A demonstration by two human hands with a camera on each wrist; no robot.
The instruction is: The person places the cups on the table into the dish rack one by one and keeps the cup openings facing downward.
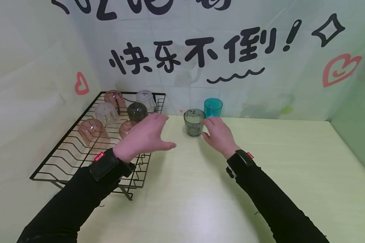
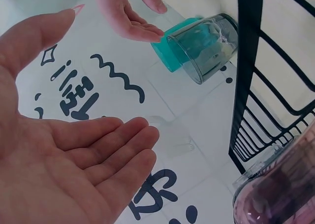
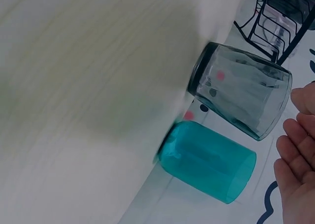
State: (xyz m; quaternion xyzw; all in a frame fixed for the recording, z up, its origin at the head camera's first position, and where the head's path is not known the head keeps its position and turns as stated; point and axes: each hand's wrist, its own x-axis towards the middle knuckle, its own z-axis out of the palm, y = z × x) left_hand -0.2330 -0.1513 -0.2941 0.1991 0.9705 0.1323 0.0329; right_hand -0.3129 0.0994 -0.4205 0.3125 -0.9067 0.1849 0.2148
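A smoky grey glass (image 1: 194,125) stands upright on the table, its rim up. Right behind it, a little to the right, is a turquoise cup (image 1: 213,107), also upright. My right hand (image 1: 219,135) is beside the grey glass with loosely bent fingers. In the right wrist view its fingertips (image 3: 290,157) are close to the glass rim, with a small gap showing. My left hand (image 1: 146,137) hovers over the right side of a black wire rack (image 1: 70,156), thumb spread from the fingers, its palm (image 2: 64,170) bare in the left wrist view.
On the rack sit several upturned glasses: pink glasses (image 1: 92,133), clear glasses (image 1: 105,113) and a dark grey glass (image 1: 137,111). One pink glass is partly hidden by my left hand. A white wall sheet (image 1: 176,77) with lettering rises behind the pale table (image 1: 286,168); a green panel (image 1: 359,111) borders the right.
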